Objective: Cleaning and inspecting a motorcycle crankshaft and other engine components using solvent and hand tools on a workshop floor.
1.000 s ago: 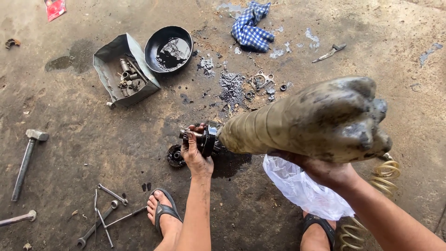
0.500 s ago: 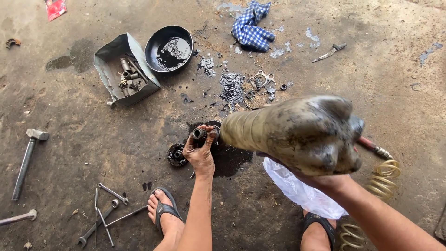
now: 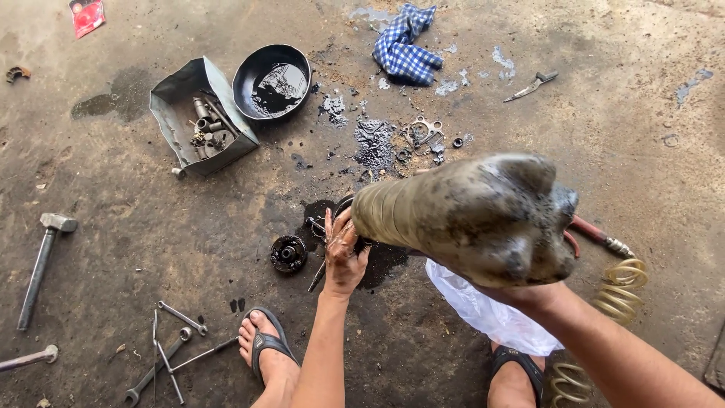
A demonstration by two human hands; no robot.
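The right hand (image 3: 529,295) cradles the mud-caked housing (image 3: 468,215) from beneath, tilting it toward nine o'clock above the oily floor (image 3: 189,234), so the left hand (image 3: 343,253), fingers curled closed, can work its lower end.

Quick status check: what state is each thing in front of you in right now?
Large muddy metal part: tilted, lower end on the floor, steadied by both hands.
Left hand: greasy, at the part's lower end.
Right hand: under the part's upper end.
Black pan: holds dark oil.
Metal tray: holds small parts.
Checked cloth: crumpled.
Hammer: lying flat.
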